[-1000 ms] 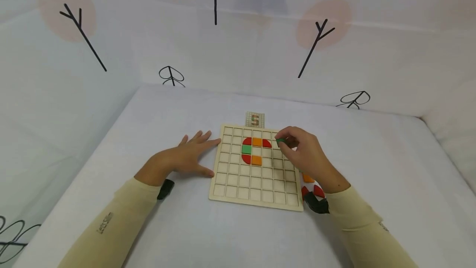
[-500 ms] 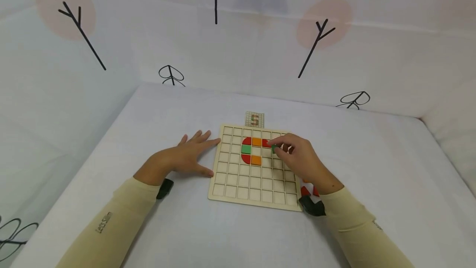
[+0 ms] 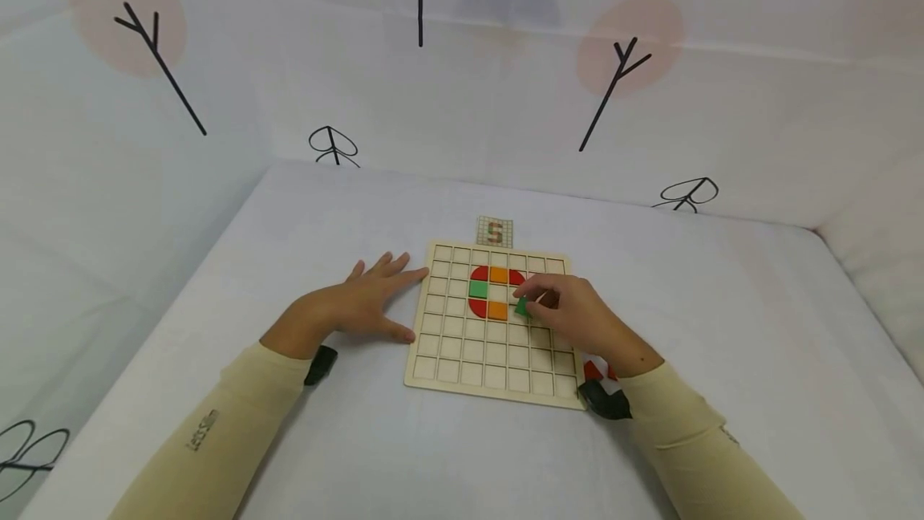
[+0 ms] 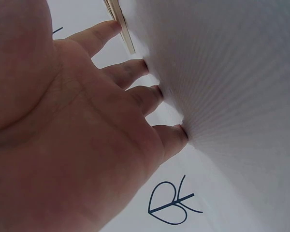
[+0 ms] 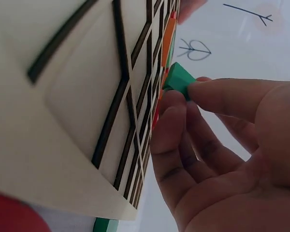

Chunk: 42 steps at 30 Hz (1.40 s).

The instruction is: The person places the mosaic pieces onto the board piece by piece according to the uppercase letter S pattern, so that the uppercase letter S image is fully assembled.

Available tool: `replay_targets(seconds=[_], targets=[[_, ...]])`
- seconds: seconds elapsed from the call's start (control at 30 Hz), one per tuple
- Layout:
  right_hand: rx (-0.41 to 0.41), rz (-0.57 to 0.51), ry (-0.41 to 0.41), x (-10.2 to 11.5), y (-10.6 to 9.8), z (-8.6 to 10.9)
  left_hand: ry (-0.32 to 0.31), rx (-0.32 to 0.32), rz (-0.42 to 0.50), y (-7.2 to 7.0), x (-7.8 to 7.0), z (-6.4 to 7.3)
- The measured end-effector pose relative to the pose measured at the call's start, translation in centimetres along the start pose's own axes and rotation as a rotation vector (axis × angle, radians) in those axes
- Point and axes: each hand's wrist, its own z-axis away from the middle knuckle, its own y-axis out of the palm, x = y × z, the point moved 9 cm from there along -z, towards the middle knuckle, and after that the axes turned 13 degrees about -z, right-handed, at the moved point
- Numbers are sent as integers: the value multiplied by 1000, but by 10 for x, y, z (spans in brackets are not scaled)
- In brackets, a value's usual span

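Green tile [image 3: 521,307], pinched at a tilt in the right hand [image 3: 569,308] beside the lower orange tile [image 3: 497,310], perhaps just clear of the board [image 3: 472,374], is best levelled square to a cell before letting go, while the left hand [image 3: 361,305], fingers spread, steadies the edge

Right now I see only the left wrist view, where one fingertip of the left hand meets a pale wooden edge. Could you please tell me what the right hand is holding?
Observer: The right hand pinches a small, straight-edged green tile.
Operator: Thank you. And to which object does this wooden edge belong?
Observer: It belongs to a pale wooden board divided into square cells.
Operator: I understand. Is there something at the far side of the board?
Observer: Yes, a small printed paper-like card with an S-like figure on a grid.
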Motion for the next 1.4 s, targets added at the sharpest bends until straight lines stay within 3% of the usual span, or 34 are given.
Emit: replay_targets(seconds=[0.6,1.4], targets=[[52,50,-70,4,9,2,-5,3,5,0,0,0],[84,116,-53,2,17,-2,-22,8,-3,1,1,-1]])
